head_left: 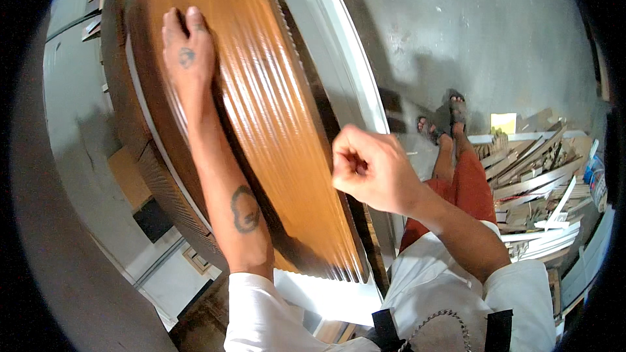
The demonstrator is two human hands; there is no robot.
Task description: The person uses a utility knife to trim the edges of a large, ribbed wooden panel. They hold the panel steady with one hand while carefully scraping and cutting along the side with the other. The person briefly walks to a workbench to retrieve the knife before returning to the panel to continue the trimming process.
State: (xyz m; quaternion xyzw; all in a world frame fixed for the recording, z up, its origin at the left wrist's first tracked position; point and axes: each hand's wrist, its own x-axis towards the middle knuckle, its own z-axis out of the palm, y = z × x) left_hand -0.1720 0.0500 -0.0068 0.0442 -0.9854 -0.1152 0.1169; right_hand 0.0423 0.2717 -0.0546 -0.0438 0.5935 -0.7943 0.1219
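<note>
A long brown panel with ridges running along its length lies in front of me, its surface glossy. My left hand is over the far part of the panel, at its left side. Its fingers are bent downward and slightly blurred; whatever may be under them is hidden. My right hand is curled into a loose fist above the panel's right edge, near its close end. Nothing shows in the hollow between its thumb and fingers.
A pale grey board runs along the panel's right side. Scrap wood strips are heaped on the right, beside my legs and sandalled feet. A yellow piece lies by the heap. Further boards stand at left.
</note>
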